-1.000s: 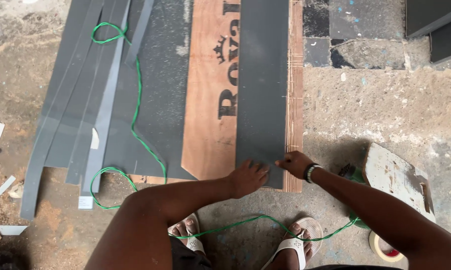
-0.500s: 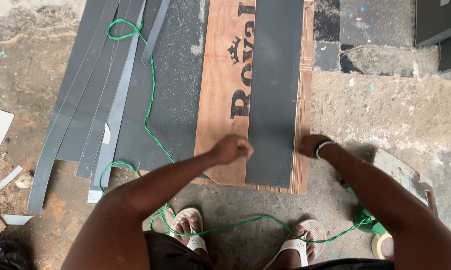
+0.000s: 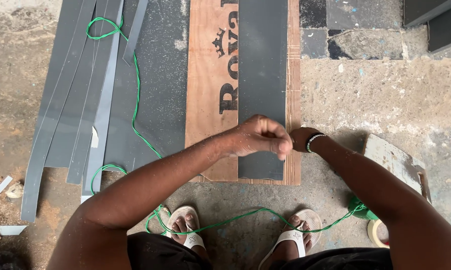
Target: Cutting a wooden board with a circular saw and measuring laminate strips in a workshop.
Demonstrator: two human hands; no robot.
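Concrete floor (image 3: 385,95) | grey laminate strip (image 3: 262,75) lies on plywood board (image 3: 210,75), centre frame | our left hand (image 3: 260,136) pinched together, holding nothing visible; right hand (image 3: 301,139) flat on strip edge, grip unclear | thin, light, bendy, likely slick; lift by long edges

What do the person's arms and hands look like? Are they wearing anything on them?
Both arms are bare, with no sleeves and no gloves. The left hand and its forearm are speckled with pale dust. The right hand has a beaded bracelet at the wrist, with green and white beads. No rings or watch can be seen.
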